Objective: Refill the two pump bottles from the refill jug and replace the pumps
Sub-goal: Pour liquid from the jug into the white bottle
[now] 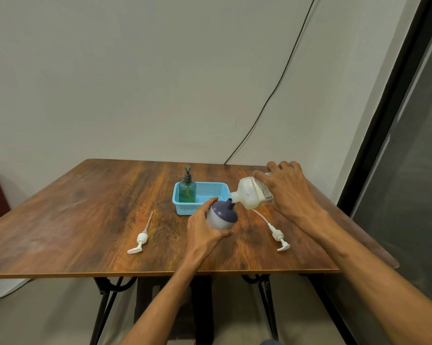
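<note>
Tilting at frame centre, a translucent refill jug (253,194) gripped by the right hand (288,189) meets the purple-topped bottle (222,214) clasped by the left hand (203,229) over a wooden table (85,215).

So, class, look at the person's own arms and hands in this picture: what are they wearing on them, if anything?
Nothing is visible. The left hand and right hand are bare, with no gloves, rings, watch or wristbands showing. Both forearms are uncovered right down to the picture's lower edge, so no sleeves appear. The fingers carry no markings.

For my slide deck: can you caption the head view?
Right hand tips refill jug into purple bottle held by left hand; two pumps lie on table.
</note>
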Available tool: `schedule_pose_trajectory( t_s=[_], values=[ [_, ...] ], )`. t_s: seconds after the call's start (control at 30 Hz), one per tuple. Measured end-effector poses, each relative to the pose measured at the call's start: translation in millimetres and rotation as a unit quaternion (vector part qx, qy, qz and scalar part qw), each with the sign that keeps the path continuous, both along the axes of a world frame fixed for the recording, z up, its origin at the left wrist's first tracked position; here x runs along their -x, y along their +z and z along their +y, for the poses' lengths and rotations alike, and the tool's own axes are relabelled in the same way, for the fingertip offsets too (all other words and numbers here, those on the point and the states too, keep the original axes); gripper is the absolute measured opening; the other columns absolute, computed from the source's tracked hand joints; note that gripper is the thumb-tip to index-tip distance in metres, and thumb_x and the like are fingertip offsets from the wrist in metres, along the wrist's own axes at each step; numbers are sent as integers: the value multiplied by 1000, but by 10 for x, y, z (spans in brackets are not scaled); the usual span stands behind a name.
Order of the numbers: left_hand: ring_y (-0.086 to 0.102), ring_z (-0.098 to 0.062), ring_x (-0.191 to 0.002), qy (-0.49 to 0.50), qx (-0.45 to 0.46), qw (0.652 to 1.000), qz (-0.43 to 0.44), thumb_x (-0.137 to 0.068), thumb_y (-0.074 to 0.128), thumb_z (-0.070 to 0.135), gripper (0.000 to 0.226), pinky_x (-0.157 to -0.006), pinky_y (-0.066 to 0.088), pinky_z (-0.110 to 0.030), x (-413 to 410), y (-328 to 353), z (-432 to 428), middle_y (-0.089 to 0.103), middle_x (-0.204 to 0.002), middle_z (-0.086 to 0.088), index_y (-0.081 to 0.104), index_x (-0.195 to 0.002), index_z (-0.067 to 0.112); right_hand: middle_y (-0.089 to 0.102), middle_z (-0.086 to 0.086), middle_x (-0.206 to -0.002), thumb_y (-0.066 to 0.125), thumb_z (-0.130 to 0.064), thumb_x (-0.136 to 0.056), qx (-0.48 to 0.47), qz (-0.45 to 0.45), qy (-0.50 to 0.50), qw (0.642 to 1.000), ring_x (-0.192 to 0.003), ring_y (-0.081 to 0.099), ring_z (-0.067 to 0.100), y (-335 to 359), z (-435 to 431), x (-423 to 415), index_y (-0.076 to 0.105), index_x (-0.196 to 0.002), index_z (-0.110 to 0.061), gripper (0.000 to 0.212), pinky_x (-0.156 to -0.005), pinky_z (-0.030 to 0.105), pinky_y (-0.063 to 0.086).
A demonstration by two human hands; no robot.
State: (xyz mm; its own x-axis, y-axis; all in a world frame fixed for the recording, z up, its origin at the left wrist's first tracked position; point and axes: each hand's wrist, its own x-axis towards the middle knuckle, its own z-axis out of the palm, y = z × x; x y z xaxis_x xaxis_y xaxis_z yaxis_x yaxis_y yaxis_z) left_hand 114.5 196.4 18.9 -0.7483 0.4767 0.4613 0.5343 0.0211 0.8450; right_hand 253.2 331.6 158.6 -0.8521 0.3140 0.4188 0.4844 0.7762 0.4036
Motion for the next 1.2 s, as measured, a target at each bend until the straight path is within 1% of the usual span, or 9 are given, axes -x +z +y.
schedule_pose_trajectory(
  t_s=[0.13,0.37,0.43,0.53,0.73,0.9,1.2],
  values=[
    [61,-15,-113,-1,1,1000,-3,-51,97,23,92,-99,53,-39,6,-6,1,64,-128,-2,56,-134,13,53,8,-131,77,-38,-81,-8,1,2,1000,-117,52,30,4,8,8,47,-138,-30,65,-102,46,35],
    [61,-14,-113,0,-1,1000,-5,-51,97,25,94,-99,54,-38,17,-21,10,63,-128,-1,56,-134,13,52,8,-132,76,-41,-82,-13,-1,4,1000,-119,52,29,13,7,23,46,-139,-31,66,-103,46,35],
    [61,-14,-113,1,0,1000,-7,-50,97,26,95,-99,54,-38,15,-32,10,63,-129,0,55,-134,14,52,8,-132,76,-39,-82,-12,0,5,1000,-119,51,29,7,6,26,45,-139,-31,65,-103,46,35],
    [61,-15,-114,1,-3,1000,-11,-51,97,26,94,-99,53,-40,12,-47,16,63,-130,-1,55,-135,13,53,8,-132,77,-37,-82,-15,0,4,1000,-119,52,30,-6,13,32,46,-138,-31,64,-103,47,35],
    [61,-16,-115,3,-5,1000,-13,-52,96,27,92,-100,53,-43,11,-54,20,63,-129,-2,56,-134,14,58,9,-124,82,-34,-76,-26,5,2,1000,-111,56,30,-16,33,42,52,-133,-30,64,-99,47,39],
    [60,-15,-116,4,-3,1000,-7,-52,96,27,93,-100,53,-43,4,-54,22,62,-131,-1,55,-135,15,52,11,-134,77,-41,-81,-11,-7,7,1000,-121,51,32,15,13,21,47,-140,-29,67,-105,48,34],
    [60,-16,-115,-1,-5,1000,-10,-51,97,27,93,-100,53,-42,3,-45,13,62,-130,-2,56,-134,14,51,10,-134,73,-33,-85,-13,-9,14,1000,-119,50,31,51,-19,15,46,-139,-30,61,-104,47,32]
  ],
)
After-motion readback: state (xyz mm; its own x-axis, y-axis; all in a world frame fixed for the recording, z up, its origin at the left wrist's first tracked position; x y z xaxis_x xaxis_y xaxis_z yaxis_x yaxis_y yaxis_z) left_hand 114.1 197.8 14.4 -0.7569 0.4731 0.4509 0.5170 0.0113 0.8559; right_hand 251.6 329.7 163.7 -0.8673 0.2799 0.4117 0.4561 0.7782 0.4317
